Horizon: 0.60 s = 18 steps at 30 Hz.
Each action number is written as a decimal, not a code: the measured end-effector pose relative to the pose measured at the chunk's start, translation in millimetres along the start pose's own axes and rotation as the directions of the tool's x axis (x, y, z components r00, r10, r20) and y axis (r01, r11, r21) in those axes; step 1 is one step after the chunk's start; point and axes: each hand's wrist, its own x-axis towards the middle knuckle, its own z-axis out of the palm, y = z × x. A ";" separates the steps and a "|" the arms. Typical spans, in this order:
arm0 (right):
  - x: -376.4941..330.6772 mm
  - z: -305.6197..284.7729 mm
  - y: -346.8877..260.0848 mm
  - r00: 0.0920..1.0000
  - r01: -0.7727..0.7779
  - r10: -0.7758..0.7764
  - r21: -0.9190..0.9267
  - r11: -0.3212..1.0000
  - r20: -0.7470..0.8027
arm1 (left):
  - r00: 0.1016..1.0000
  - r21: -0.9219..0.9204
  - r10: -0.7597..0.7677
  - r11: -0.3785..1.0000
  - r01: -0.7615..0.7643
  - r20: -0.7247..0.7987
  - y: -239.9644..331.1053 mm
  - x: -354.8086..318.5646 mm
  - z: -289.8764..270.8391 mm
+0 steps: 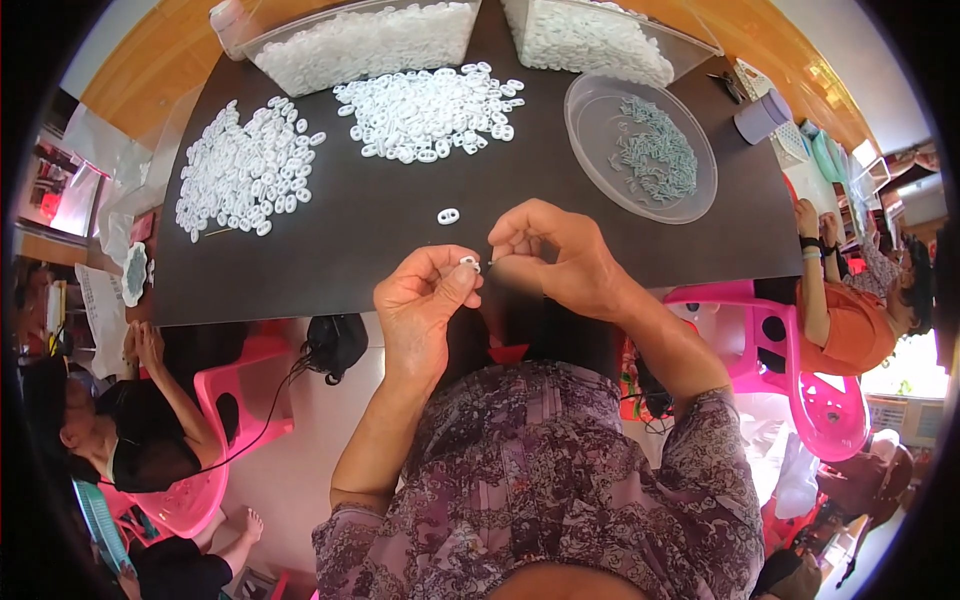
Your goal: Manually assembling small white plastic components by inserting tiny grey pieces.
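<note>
My left hand is closed, pinching a small white oval plastic piece with two holes between thumb and fingertips. Close beside it, my right hand is also closed; a tiny thin grey-green piece pokes out from its fingertips, too small to name exactly. The two hands are apart by a narrow gap, over the table's near edge. One more white two-holed piece lies alone on the dark table just beyond my hands.
Two heaps of white pieces, one at left and one in the middle, lie before clear bins of them. A round clear tray holds thin grey-green pieces. Beyond it are a purple-lidded jar and pliers. People sit on both sides.
</note>
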 end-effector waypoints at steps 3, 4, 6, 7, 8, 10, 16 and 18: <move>1.3 5.2 1.2 1.000 0.017 -0.017 0.009 1.000 0.014 | 1.000 0.019 0.018 1.000 -0.018 0.011 -1.1 -0.7 -3.8; 1.7 6.3 0.8 1.000 0.014 -0.015 0.009 1.000 0.017 | 1.000 0.033 0.024 0.999 -0.025 0.017 -1.4 -1.3 -4.9; 3.1 7.9 -0.2 0.999 0.038 -0.037 -0.038 0.999 0.024 | 1.000 0.050 0.026 0.998 -0.026 0.008 -1.0 -2.5 -5.2; 3.5 9.0 -0.8 0.999 0.036 -0.035 -0.039 0.999 0.026 | 1.000 0.070 0.029 0.997 -0.029 0.002 -1.0 -2.7 -5.3; 3.7 10.2 -1.6 0.999 0.030 -0.030 -0.036 0.999 0.024 | 1.000 0.068 0.028 0.997 -0.028 0.000 -1.1 -3.0 -5.6; 4.2 11.9 -1.2 0.999 0.023 -0.022 -0.034 0.999 0.025 | 1.000 0.075 0.025 0.997 -0.025 -0.004 -1.5 -3.7 -5.9; 6.2 17.1 -1.1 0.999 0.024 -0.022 -0.067 0.997 0.035 | 0.999 0.098 0.042 0.994 -0.041 -0.012 -4.7 -6.4 -9.0; 6.2 18.1 1.2 0.999 0.034 -0.031 -0.062 0.997 0.040 | 0.999 0.137 0.051 0.990 -0.047 -0.021 -3.9 -7.2 -8.2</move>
